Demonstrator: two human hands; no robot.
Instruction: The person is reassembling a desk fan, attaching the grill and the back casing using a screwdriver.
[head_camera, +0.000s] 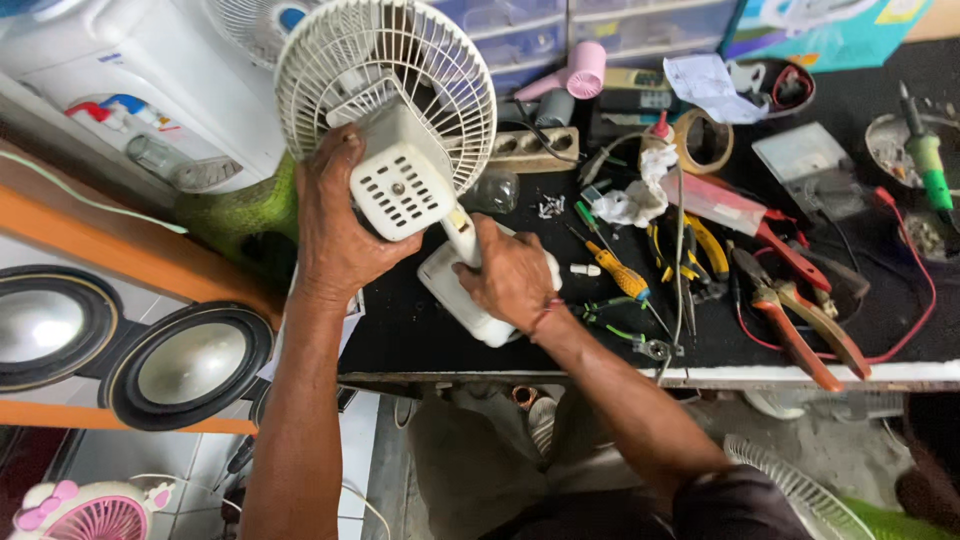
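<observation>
The left hand (340, 225) is clamped around the back of a small white desk fan (400, 130), fingers wrapped on the vented square motor housing (402, 185) with the round wire grille standing just above the knuckles. The right hand (512, 275) is closed on the fan's base (462, 300), thumb side up against the short neck that joins base to motor, and a red thread band sits at its wrist. The fan is tilted, lifted between the two hands over the near edge of a black workbench (400, 340).

Just past the right hand's fingers lies a yellow-handled screwdriver (618, 275), and beyond that a pair of yellow-gripped pliers (690, 250) and a crumpled white rag (632, 200). Farther out on the same side are red-handled cutters (800, 330), a roll of tape (705, 140) and a green soldering iron (925, 155). Above the right hand, beside the grille, a clear bulb (497, 190) rests near a pink hair dryer (570, 72).

Off to the outer side of the left hand, below the bench, two round speaker cones (185, 365) sit in an orange-trimmed cabinet, and a small pink fan (85, 510) shows near the left elbow
</observation>
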